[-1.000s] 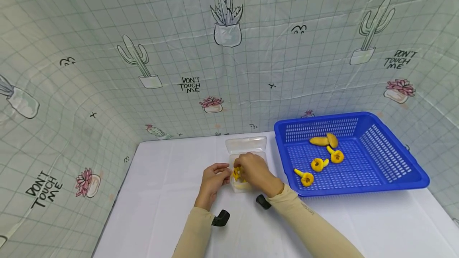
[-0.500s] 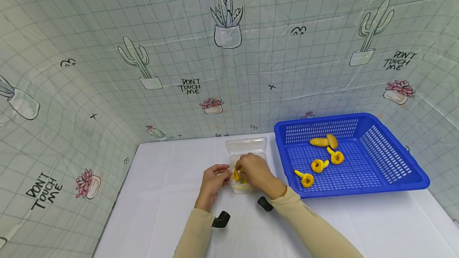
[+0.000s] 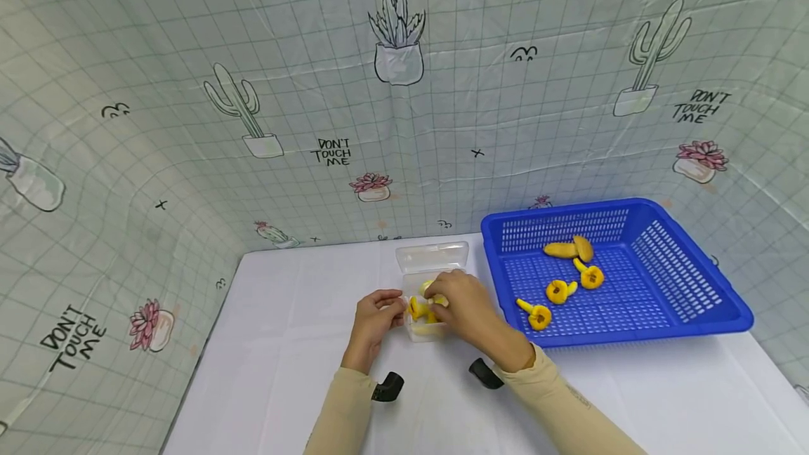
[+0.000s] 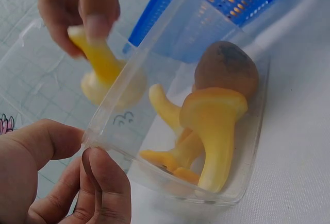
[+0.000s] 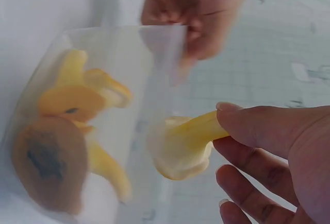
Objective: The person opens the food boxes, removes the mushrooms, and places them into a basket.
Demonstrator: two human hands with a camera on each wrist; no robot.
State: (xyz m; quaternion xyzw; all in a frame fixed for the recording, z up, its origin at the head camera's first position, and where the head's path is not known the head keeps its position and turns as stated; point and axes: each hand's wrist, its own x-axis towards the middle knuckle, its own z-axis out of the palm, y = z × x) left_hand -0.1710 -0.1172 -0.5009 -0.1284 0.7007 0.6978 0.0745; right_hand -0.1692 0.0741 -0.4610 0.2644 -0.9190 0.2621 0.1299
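A clear plastic box (image 3: 425,335) stands on the table with its hinged lid (image 3: 432,257) tipped back. At its left side my left hand (image 3: 373,321) pinches the rim between thumb and fingers. My right hand (image 3: 470,304) is over the box and pinches a yellow mushroom (image 5: 180,149) by its stem, cap turned downward. In the left wrist view this mushroom (image 4: 103,69) shows beyond the box's near rim. Inside the box lie several mushrooms: a yellow one (image 4: 216,131) with a thick stem, a brown-capped one (image 4: 227,69) and smaller yellow ones.
A blue plastic basket (image 3: 689,321) stands to the right with several mushrooms, among them a tan one (image 3: 569,249) and a yellow one (image 3: 539,317). Black wrist-camera pieces (image 3: 388,387) show under both forearms. A patterned cloth (image 3: 404,125) hangs behind the white table (image 3: 303,371).
My right hand has shifted right over the box, uncovering more of the yellow mushrooms in it. My left hand keeps its place at the rim.
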